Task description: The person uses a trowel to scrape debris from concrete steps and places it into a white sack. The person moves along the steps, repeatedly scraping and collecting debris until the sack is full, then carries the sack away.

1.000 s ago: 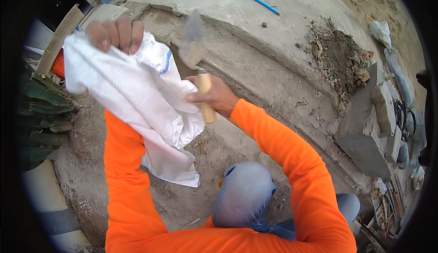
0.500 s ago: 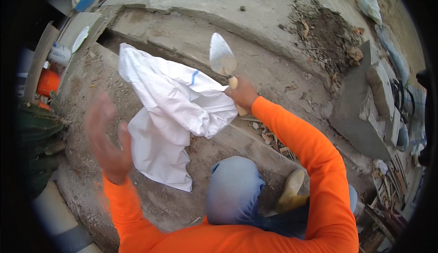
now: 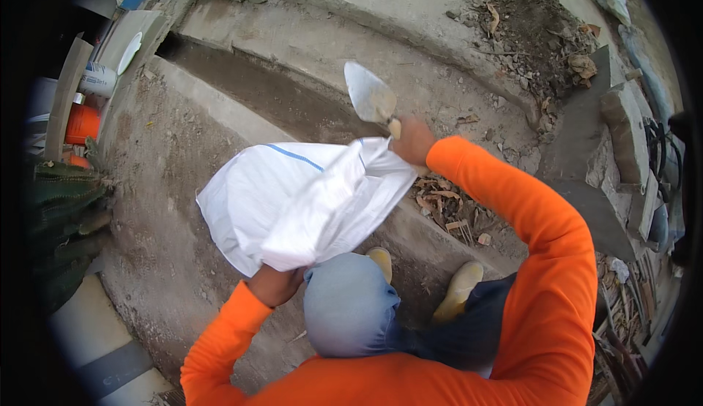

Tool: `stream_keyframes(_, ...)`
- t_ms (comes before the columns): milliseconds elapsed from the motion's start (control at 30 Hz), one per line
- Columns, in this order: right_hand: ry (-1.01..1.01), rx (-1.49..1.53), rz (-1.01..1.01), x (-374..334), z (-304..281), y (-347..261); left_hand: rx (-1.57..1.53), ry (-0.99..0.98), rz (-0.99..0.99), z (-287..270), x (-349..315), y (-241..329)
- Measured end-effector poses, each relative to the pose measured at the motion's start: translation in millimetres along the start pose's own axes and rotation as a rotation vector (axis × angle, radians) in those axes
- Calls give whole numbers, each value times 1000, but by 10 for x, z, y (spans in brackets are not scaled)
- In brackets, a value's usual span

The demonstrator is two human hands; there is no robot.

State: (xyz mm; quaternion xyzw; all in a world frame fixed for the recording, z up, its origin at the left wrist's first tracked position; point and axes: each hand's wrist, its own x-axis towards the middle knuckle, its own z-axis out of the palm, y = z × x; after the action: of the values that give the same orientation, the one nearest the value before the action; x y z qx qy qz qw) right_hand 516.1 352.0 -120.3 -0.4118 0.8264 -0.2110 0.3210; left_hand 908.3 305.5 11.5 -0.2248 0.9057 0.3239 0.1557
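My right hand (image 3: 414, 139) is closed round the wooden handle of a pointing trowel (image 3: 372, 95), its grey blade tilted up and to the left. The same hand also pinches the gathered end of a white woven sack (image 3: 293, 186) with a blue stripe. The sack is stretched across in front of me, billowed out to the left. At its lower edge, by my knee, my left hand (image 3: 272, 286) grips the fabric, its fingers mostly hidden under the folds.
A narrow trench (image 3: 271, 91) runs beyond the sack. Dry leaves and rubble (image 3: 447, 205) lie right of it. Broken concrete slabs (image 3: 586, 179) stand at the right, with a soil heap (image 3: 531, 32) behind. At the left are a cactus (image 3: 66, 215) and an orange bucket (image 3: 82, 124).
My left hand has come from the open air at the left to the sack's lower edge and taken hold. The sack has spread and swung nearer; my right hand moved slightly right with the trowel.
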Motion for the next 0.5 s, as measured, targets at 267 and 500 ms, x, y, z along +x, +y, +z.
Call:
stream_keyframes(267, -88, 331, -36, -390, 640, 525, 443, 453, 190, -78, 956, 536)
stream_keyframes(500, -269, 634, -42, -521, 525, 250, 402, -28, -558, -344, 1571, -490)
